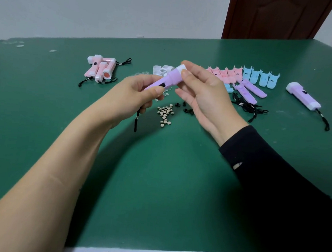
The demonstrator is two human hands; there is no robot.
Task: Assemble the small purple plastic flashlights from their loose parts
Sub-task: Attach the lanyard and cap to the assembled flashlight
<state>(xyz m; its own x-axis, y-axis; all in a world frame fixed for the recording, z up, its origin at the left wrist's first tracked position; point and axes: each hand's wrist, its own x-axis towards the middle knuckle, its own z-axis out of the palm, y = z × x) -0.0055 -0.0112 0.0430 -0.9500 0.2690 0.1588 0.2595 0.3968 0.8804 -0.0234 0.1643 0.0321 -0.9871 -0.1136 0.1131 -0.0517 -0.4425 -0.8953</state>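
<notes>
Lower-left forearm's left hand (133,92) grips the purple flashlight (171,79) at centre frame, right hand (204,90) pinching its white cap (179,69); I judge uneven pressure could seat it crooked.

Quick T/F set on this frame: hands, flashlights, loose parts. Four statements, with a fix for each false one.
1. The left hand and right hand both hold the purple flashlight above the table. True.
2. The pink flashlights lie to the right of the hands. False: they are piled on the left side of the table.
3. A second purple flashlight lies on the table at the right, untouched. True.
4. The button cells sit in a tray. False: they lie loose on the table.
</notes>
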